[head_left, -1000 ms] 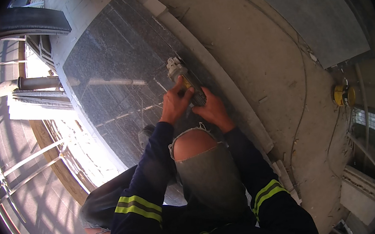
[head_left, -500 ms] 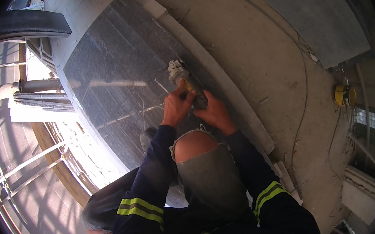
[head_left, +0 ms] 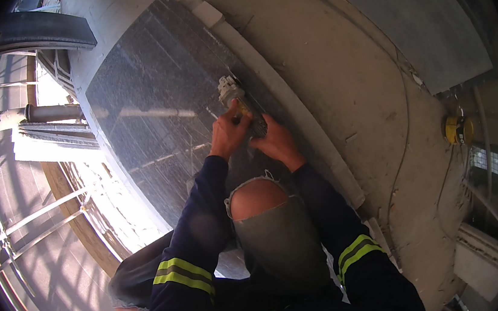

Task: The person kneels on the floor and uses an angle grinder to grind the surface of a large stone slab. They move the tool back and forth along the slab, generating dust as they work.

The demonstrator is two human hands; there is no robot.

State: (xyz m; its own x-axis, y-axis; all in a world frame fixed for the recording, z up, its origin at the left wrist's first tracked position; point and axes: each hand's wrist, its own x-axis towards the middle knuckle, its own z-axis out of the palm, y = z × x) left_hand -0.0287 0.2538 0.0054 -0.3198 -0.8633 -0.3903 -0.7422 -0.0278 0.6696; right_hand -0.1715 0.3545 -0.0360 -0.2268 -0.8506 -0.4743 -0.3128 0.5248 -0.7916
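Dark stone slab (head_left: pixel 153 83) fills frame centre, dusty and scratched, running up toward upper left. Grey panel (head_left: pixel 420 22) at upper right. Torn trouser knee (head_left: pixel 258 198) lower centre. Power tool (head_left: pixel 232 91), grey head and yellow body, sits mid-frame over the slab; can't tell if it touches. 2 hands on it: left hand (head_left: pixel 228 133) curled round the body, right hand (head_left: pixel 276 142) wrapped on the rear end. Small yellow drum-shaped item (head_left: pixel 459 130) at right edge.
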